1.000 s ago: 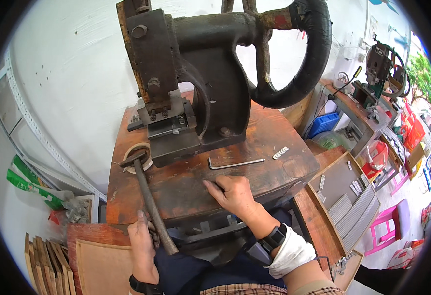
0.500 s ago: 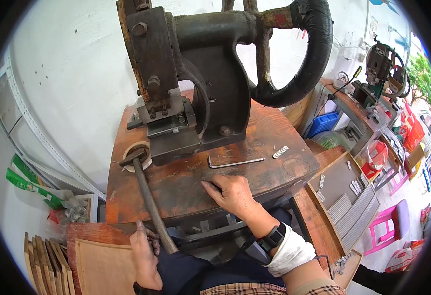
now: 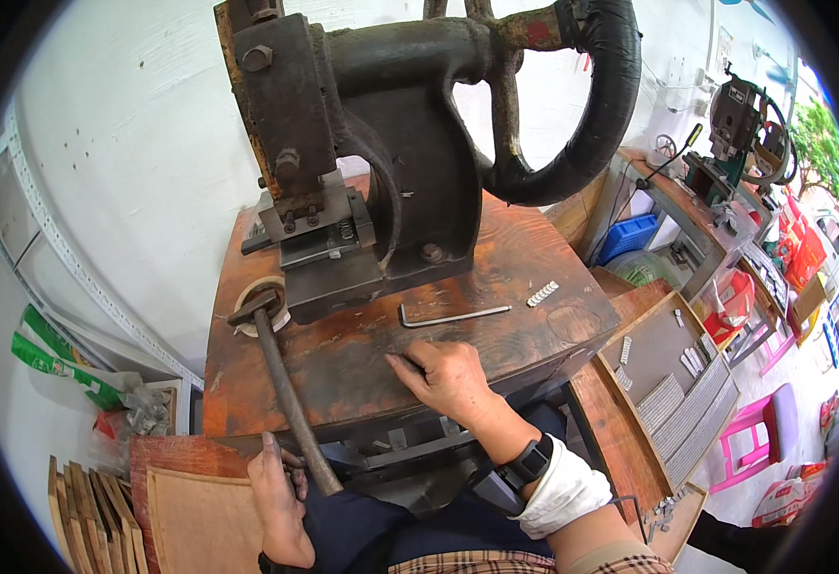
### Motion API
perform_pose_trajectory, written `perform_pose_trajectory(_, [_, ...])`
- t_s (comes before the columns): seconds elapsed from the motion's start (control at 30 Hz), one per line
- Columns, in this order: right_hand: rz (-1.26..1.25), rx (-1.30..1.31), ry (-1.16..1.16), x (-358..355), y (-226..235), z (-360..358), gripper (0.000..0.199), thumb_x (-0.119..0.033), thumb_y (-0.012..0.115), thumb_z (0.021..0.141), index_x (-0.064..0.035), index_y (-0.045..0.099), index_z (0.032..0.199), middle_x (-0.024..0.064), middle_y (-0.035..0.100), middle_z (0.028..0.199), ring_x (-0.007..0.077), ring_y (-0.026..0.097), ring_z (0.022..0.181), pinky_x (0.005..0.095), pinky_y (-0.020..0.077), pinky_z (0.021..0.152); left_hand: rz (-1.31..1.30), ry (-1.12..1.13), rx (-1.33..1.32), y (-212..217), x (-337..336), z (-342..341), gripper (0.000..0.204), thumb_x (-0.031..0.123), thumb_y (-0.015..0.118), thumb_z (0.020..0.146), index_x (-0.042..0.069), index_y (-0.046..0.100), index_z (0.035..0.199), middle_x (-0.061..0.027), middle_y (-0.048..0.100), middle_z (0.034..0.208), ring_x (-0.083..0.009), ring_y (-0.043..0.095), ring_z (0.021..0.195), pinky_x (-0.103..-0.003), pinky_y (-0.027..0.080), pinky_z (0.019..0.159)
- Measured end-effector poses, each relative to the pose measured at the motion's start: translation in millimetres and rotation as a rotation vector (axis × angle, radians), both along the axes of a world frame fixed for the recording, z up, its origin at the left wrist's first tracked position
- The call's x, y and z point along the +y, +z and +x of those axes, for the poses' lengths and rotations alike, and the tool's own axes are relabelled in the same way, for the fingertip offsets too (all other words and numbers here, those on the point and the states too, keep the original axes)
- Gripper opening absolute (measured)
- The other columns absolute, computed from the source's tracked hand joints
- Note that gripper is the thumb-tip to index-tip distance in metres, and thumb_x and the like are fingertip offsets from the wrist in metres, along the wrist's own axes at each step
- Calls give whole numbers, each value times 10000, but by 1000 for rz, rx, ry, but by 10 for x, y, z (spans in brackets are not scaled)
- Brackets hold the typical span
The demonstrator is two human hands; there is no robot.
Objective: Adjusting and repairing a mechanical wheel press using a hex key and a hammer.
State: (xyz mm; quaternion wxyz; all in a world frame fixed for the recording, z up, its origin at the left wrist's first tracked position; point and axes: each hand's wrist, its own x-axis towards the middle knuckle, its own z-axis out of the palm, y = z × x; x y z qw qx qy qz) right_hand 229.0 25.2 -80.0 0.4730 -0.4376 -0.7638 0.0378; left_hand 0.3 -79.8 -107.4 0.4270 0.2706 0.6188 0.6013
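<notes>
On the near side of the bench, the right hand rested with its fingers loosely bent, and I could not tell whether anything was pinched beneath them. To its left, the hammer lay with its head across a pale ring and its handle sticking out past the near edge. The left hand was right beside the handle's end, thumb raised and fingers half curled; whether they gripped or even touched it, I could not tell. That overhang worried me: a bump from the wrist could tip the head off the ring and drop the hammer into the lap. Just beyond the right hand lay the hex key, with a strip to its right; a careless sweep of the arm might scatter both. Farther off stood the press, and a knock to its wheel could, I judged, bring the ram down.
</notes>
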Motion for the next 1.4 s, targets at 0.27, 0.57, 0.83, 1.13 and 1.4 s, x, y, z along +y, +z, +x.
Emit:
perform_pose_trajectory(0.27, [84, -6, 13, 2, 15, 2, 207, -198, 661, 757, -42, 584, 644, 120, 538, 525, 298, 550, 480, 366, 420, 429, -15, 17, -3, 39, 2, 41, 502, 420, 462, 897, 35, 442, 575, -30, 385, 418, -95, 328, 301, -216, 232, 280])
perform_pose_trajectory(0.57, [21, -3, 7, -40, -11, -41, 207, -193, 672, 742, -42, 584, 632, 120, 545, 542, 307, 552, 498, 368, 429, 443, 13, -8, 8, -37, -16, -51, 440, 358, 494, 896, 16, 496, 617, -29, 432, 473, -95, 375, 351, -226, 282, 322])
perform_pose_trajectory(0.83, [17, -43, -19, -10, 14, -22, 196, -179, 678, 734, -35, 586, 638, 134, 550, 557, 307, 555, 500, 354, 437, 453, -34, -34, -154, 119, 146, -9, 378, 350, 572, 851, -14, 562, 751, -28, 503, 593, -80, 452, 466, -211, 355, 410])
perform_pose_trajectory(1.13, [-98, 38, 23, -28, -2, -24, 174, -232, 636, 768, -67, 623, 824, 163, 584, 634, 327, 575, 565, 380, 467, 518, -40, -254, -177, 50, 146, 174, 440, 371, 503, 875, -62, 550, 818, -148, 567, 585, -218, 559, 446, -299, 470, 411])
perform_pose_trajectory(1.4, [-582, 407, 320, 334, 788, -184, 385, -203, 608, 792, -70, 525, 1144, 210, 621, 809, 352, 614, 728, 391, 483, 651, -59, -243, -296, 164, 165, 267, 386, 328, 541, 862, -54, 543, 815, -137, 556, 610, -218, 548, 474, -308, 458, 425])
